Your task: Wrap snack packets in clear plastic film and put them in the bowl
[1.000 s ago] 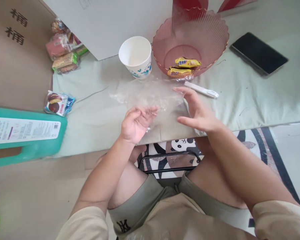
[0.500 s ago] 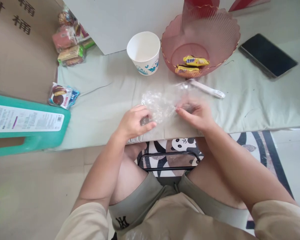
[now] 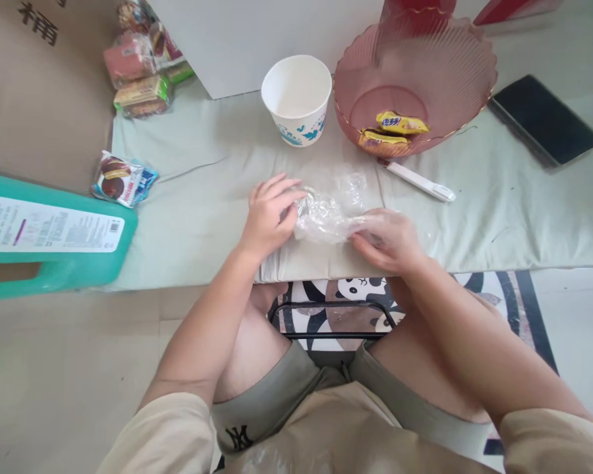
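Near the front edge of the pale cloth (image 3: 202,217), a crumpled sheet of clear plastic (image 3: 329,214) is stretched between the two hands, so see-through that its outline is hard to follow against the fabric. The right hand (image 3: 388,240) is mostly closed, pinching the plastic's right end between thumb and fingers, with film blurring over the fingers and partly hiding them. The left hand (image 3: 271,214) is half open, its fingers curved toward the plastic's left side; the contact is hidden, so I cannot tell whether it grips or merely touches. Beyond the plastic stand a white paper cup (image 3: 296,99) and a pink bowl (image 3: 445,79) with yellow packets (image 3: 402,123) inside, their print too small to read fully. Just in front of the bowl lies a white cutter (image 3: 420,181), and farther right a phone (image 3: 546,118). The green jug (image 3: 91,266) and brown box (image 3: 39,118) are cut off at the left, the white box (image 3: 227,39) at the top
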Tool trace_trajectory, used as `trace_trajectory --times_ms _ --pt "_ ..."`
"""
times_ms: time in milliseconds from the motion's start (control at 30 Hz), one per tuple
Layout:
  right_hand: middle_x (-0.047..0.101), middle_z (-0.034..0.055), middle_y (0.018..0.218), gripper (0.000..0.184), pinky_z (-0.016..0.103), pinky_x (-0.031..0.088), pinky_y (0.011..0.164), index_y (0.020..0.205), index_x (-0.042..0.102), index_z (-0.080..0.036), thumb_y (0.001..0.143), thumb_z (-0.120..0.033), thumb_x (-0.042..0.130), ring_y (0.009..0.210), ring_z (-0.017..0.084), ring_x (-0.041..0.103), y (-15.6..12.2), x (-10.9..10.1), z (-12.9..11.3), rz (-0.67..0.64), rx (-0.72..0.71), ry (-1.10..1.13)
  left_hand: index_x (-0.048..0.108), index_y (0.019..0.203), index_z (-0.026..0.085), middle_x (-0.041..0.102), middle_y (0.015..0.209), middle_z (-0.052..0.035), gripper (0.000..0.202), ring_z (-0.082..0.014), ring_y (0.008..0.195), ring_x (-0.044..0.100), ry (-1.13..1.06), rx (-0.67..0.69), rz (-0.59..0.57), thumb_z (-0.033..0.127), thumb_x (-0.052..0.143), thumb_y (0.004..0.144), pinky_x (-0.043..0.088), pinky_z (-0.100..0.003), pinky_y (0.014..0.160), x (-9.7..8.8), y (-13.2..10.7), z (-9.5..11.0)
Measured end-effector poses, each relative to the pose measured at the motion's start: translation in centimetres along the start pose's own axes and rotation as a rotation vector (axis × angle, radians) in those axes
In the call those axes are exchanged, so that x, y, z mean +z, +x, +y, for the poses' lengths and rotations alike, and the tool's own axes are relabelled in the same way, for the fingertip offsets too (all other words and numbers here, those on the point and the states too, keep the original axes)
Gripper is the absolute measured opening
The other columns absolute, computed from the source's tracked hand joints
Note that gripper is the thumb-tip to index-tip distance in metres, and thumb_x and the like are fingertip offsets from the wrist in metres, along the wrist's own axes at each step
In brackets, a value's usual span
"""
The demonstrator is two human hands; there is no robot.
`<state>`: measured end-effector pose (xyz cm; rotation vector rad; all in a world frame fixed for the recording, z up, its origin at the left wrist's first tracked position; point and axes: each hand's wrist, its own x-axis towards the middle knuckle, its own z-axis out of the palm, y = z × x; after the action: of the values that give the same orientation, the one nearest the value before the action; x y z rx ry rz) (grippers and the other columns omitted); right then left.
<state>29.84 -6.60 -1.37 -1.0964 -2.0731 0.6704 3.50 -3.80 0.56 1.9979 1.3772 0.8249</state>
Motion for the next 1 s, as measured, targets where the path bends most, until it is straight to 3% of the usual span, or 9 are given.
trace_trajectory --times_ms 67,133,233,300,400,567,700,833,1000 --pt "0.073 0.0027 0.077 0.017 0.038 0.056 0.079 0.089 0.068 -0.028 0.096 -0.036 0.055 0.073 0.02 0.068 0.1 0.1 -0.2 0.021 0.001 -0.019 0.079 0.107 0.025 0.075 0.129 -0.0084 0.043 -0.032 0.139 0.057 -0.277 0.027 -0.038 0.054 0.049 0.096 0.034 -0.051 0.124 -0.4 -0.1 0.2" --pt "0.075 0.0019 0.077 0.017 0.037 0.055 0.08 0.098 0.069 -0.028 0.098 -0.037 0.055 0.072 0.02 0.069 0.3 0.3 -0.4 0.031 0.023 -0.016 0.079 0.107 0.023 0.077 0.122 -0.0098 0.047 -0.0312 0.128 0.066 -0.411 0.019 -0.137 0.061 0.058 0.089 0.045 -0.046 0.116 -0.7 -0.6 1.1" --pt "0.073 -0.0015 0.069 0.022 0.036 0.054 0.08 0.112 0.068 -0.027 0.098 -0.04 0.058 0.065 0.019 0.069 0.6 0.4 -0.5 -0.011 0.119 0.052 0.077 0.09 0.021 0.08 0.097 -0.0071 0.027 -0.0245 0.096 0.073 -0.307 -0.146 -0.148 0.046 0.074 0.079 0.057 -0.037 0.091 -0.7 -1.4 2.6" --pt "0.073 -0.0022 0.068 0.03 0.035 0.053 0.076 0.122 0.065 -0.026 0.098 -0.043 0.058 0.063 0.019 0.069 0.7 0.4 -0.5 -0.024 0.188 0.108 0.073 0.078 0.019 0.077 0.081 -0.0049 0.018 -0.019 0.077 0.071 -0.291 -0.282 -0.135 0.037 0.071 0.08 0.056 -0.032 0.075 -0.5 -1.6 3.2" --pt "0.074 -0.002 0.069 0.039 0.034 0.052 0.069 0.133 0.058 -0.026 0.098 -0.043 0.057 0.06 0.019 0.068 0.9 0.4 -0.5 0.027 0.274 0.112 0.066 0.07 0.018 0.075 0.075 -0.0046 0.017 -0.0155 0.067 0.069 -0.441 -0.451 -0.161 0.033 0.071 0.077 0.053 -0.027 0.062 -0.3 -1.2 3.4" --pt "0.071 -0.0042 0.067 0.056 0.036 0.047 0.06 0.144 0.047 -0.027 0.09 -0.029 0.06 0.052 0.019 0.059 0.9 0.5 -0.7 0.155 0.309 -0.009 0.064 0.076 0.018 0.065 0.059 0.0008 0.014 -0.0096 0.047 0.056 -0.514 -0.65 -0.105 0.029 0.073 0.074 0.038 -0.021 0.043 -0.3 -0.4 3.2" --pt "0.068 -0.0051 0.062 0.061 0.038 0.047 0.062 0.145 0.047 -0.027 0.085 -0.025 0.06 0.05 0.019 0.055 0.6 0.4 -0.9 0.174 0.302 -0.082 0.067 0.078 0.018 0.067 0.064 -0.0009 0.02 -0.0109 0.054 0.058 -0.498 -0.604 -0.063 0.037 0.073 0.078 0.037 -0.021 0.045 -0.1 -0.3 3.0" --pt "0.062 -0.0052 0.056 0.049 0.04 0.048 0.065 0.14 0.054 -0.027 0.091 -0.029 0.057 0.05 0.019 0.053 0.4 0.4 -0.7 0.182 0.304 -0.128 0.069 0.067 0.018 0.073 0.076 -0.005 0.029 -0.0117 0.06 0.057 -0.378 -0.507 -0.049 0.041 0.067 0.082 0.036 -0.024 0.048 0.1 -0.4 2.4" --pt "0.062 -0.0024 0.057 0.04 0.039 0.046 0.061 0.132 0.062 -0.027 0.095 -0.029 0.05 0.052 0.021 0.054 0.3 0.7 -0.4 0.222 0.307 -0.17 0.052 0.049 0.019 0.055 0.053 0.0006 0.044 -0.0108 0.054 0.049 -0.15 -0.432 0.005 0.04 0.065 0.085 0.035 -0.026 0.052 0.4 -0.3 2.2"
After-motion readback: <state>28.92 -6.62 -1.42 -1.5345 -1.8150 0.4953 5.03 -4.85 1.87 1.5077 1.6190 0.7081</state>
